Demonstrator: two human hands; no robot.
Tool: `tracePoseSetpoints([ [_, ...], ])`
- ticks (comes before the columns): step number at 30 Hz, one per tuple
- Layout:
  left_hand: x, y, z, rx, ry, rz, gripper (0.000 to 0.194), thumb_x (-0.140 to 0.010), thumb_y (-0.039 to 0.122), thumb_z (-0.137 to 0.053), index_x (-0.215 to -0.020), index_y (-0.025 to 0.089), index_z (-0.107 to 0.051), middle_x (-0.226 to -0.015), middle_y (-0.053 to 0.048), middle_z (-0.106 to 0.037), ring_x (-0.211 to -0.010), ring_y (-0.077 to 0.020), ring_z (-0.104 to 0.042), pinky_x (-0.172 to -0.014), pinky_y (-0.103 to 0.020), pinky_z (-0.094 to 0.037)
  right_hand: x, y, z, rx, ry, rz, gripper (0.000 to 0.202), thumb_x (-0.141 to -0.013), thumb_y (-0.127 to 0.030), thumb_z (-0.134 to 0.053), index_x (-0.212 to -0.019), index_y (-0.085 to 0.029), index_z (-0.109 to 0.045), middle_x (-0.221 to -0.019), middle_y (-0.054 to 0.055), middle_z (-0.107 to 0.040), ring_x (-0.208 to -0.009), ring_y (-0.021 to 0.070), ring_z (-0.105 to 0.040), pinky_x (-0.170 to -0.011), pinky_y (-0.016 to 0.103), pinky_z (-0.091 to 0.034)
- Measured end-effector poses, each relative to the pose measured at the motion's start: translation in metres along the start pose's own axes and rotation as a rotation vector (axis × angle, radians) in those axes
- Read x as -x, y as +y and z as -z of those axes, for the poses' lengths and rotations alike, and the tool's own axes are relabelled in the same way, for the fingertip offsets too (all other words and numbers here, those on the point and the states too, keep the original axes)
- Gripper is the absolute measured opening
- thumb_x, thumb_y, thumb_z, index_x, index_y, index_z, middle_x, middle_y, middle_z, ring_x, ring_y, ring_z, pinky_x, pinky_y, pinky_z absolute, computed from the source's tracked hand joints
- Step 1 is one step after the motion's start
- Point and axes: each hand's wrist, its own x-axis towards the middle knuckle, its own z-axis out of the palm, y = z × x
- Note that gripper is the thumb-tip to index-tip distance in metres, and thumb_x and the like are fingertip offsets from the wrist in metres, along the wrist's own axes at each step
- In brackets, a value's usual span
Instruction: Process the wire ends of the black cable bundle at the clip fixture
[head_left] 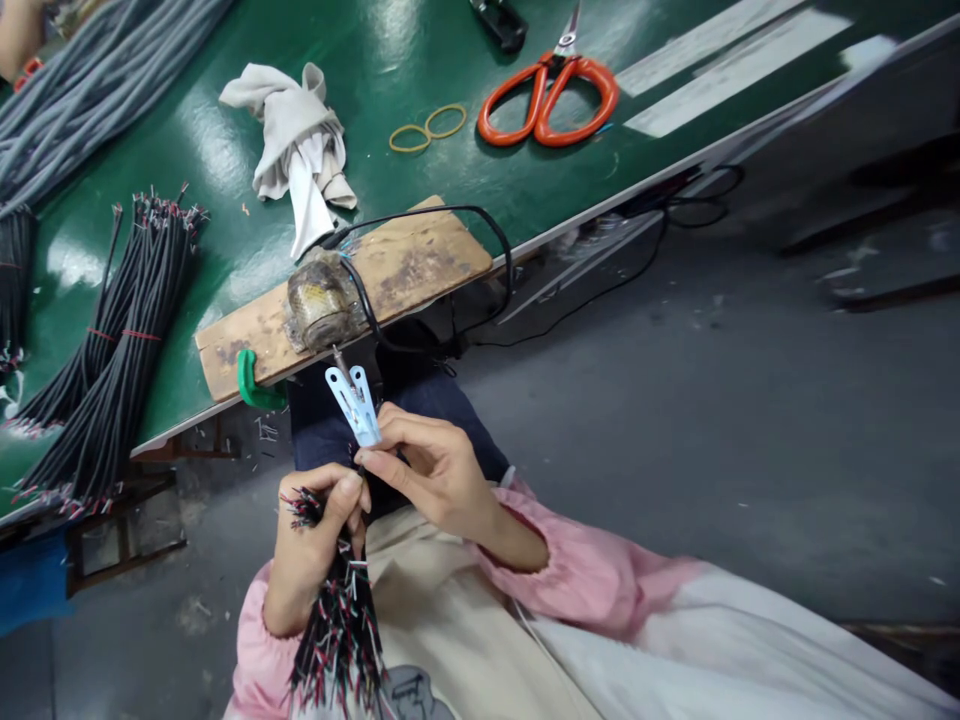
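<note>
From where I stand, the bundle of thin black cables (345,620) hangs below the left hand (304,545), its long axis running down towards the person's own lap; the left hand is the nearer to it, fingers closed round its upper part, with bared red, black and white ends poking out beside the thumb. The right hand (446,480) comes in from the other side, thumb and fingertips drawn together at the lower end of a pale blue clip (356,405); whether they pinch the clip or a cable tip there, I cannot tell. The clip slants up and away from both hands, its 2 holed arms spread around a metal shaft (341,362) that juts from a small taped motor (322,300); the motor sits on a wooden board (427,250), a green clamp (259,385) at the board's near edge.

Around the board spreads a green tabletop (420,180); on it lie a crumpled pale cloth (300,140), 2 looped rubber bands (427,133) and orange-handled scissors (537,95); tied black cable bundles (139,350) lie on the person's left, thick grey cables (112,90) beyond, near another person's arm (16,40); beneath and beside the table runs a dull grey floor (675,420).
</note>
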Motion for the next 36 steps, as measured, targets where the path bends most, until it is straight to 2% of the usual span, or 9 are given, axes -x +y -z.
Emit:
tracePoseSetpoints([
  [4, 0.000, -0.004, -0.002, -0.018, 0.057, -0.030, 0.049, -0.076, 0.057, -0.073, -0.058, 0.015, -0.055, -0.042, 0.008, -0.037, -0.029, -0.0025, -0.030, -0.030, -0.016, -0.021, 0.002, -0.006, -0.005, 0.235, 0.094, 0.121, 0.022, -0.089, -0.014, -0.056, -0.068, -0.020, -0.055, -0.066, 0.002, -0.061, -0.065, 0.0158, -0.054, -0.064, 0.033, -0.045],
  [10, -0.001, -0.003, -0.001, 0.082, 0.060, -0.039, 0.050, -0.075, 0.055, -0.075, -0.057, 0.016, -0.051, -0.044, 0.009, -0.034, -0.029, -0.0009, -0.026, -0.029, -0.015, -0.019, 0.007, 0.005, -0.008, 0.266, 0.099, 0.271, 0.016, -0.086, -0.011, -0.059, -0.073, -0.020, -0.063, -0.066, 0.002, -0.065, -0.061, 0.0159, -0.057, -0.063, 0.034, -0.047],
  [15, 0.001, 0.005, 0.000, 0.085, 0.074, 0.018, 0.047, -0.074, 0.053, -0.076, -0.058, 0.015, -0.056, -0.045, 0.008, -0.037, -0.030, -0.0016, -0.031, -0.031, -0.015, -0.024, 0.005, 0.011, -0.004, 0.035, 0.069, 0.039, 0.012, -0.086, -0.028, -0.068, -0.078, -0.020, -0.072, -0.072, 0.005, -0.070, -0.065, 0.0174, -0.058, -0.063, 0.035, -0.049],
  [19, 0.001, 0.011, -0.001, 0.018, 0.077, -0.030, 0.043, -0.070, 0.049, -0.081, -0.055, 0.013, -0.063, -0.043, 0.005, -0.047, -0.030, -0.0023, -0.034, -0.031, -0.016, -0.026, 0.000, 0.010, -0.001, -0.143, -0.001, -0.060, 0.026, -0.084, -0.043, -0.073, -0.072, -0.020, -0.070, -0.069, 0.004, -0.064, -0.067, 0.0157, -0.056, -0.066, 0.032, -0.047],
  [22, 0.001, 0.018, -0.003, -0.066, 0.101, -0.060, 0.035, -0.065, 0.043, -0.085, -0.054, 0.013, -0.070, -0.048, 0.001, -0.057, -0.032, -0.0034, -0.040, -0.033, -0.017, -0.032, -0.002, 0.011, 0.002, -0.342, -0.131, -0.176, 0.035, -0.081, -0.049, -0.074, -0.069, -0.018, -0.065, -0.068, 0.000, -0.055, -0.062, 0.0117, -0.050, -0.060, 0.027, -0.043],
  [26, -0.001, 0.022, -0.003, -0.139, 0.076, -0.111, 0.024, -0.064, 0.036, -0.086, -0.057, 0.015, -0.075, -0.050, 0.000, -0.061, -0.033, -0.0050, -0.044, -0.033, -0.018, -0.033, -0.002, 0.018, 0.004, -0.554, -0.246, -0.339, 0.039, -0.079, -0.052, -0.076, -0.071, -0.017, -0.059, -0.069, -0.003, -0.048, -0.059, 0.0083, -0.045, -0.057, 0.023, -0.040],
  [28, 0.000, 0.021, -0.002, -0.134, 0.062, -0.164, 0.020, -0.063, 0.033, -0.087, -0.059, 0.016, -0.077, -0.050, 0.000, -0.061, -0.032, -0.0053, -0.044, -0.032, -0.018, -0.032, -0.006, 0.020, 0.005, -0.571, -0.218, -0.395, 0.042, -0.076, -0.055, -0.077, -0.073, -0.017, -0.059, -0.069, -0.003, -0.049, -0.060, 0.0080, -0.044, -0.058, 0.023, -0.039],
  [32, 0.005, 0.023, -0.001, -0.115, 0.121, -0.225, 0.011, -0.062, 0.026, -0.088, -0.062, 0.019, -0.079, -0.051, 0.000, -0.063, -0.033, -0.0048, -0.044, -0.034, -0.018, -0.033, -0.030, 0.011, 0.008, -0.378, -0.022, -0.379, 0.051, -0.069, -0.064, -0.077, -0.070, -0.016, -0.061, -0.064, -0.003, -0.051, -0.059, 0.0092, -0.044, -0.056, 0.024, -0.036],
  [36, 0.006, 0.029, -0.002, -0.143, 0.170, -0.298, 0.005, -0.064, 0.020, -0.085, -0.064, 0.021, -0.080, -0.053, 0.000, -0.066, -0.035, -0.0046, -0.046, -0.036, -0.017, -0.035, -0.056, -0.007, 0.006, -0.207, -0.061, -0.321, 0.062, -0.067, -0.076, -0.068, -0.056, -0.016, -0.058, -0.054, -0.003, -0.048, -0.052, 0.0085, -0.040, -0.051, 0.025, -0.033],
])
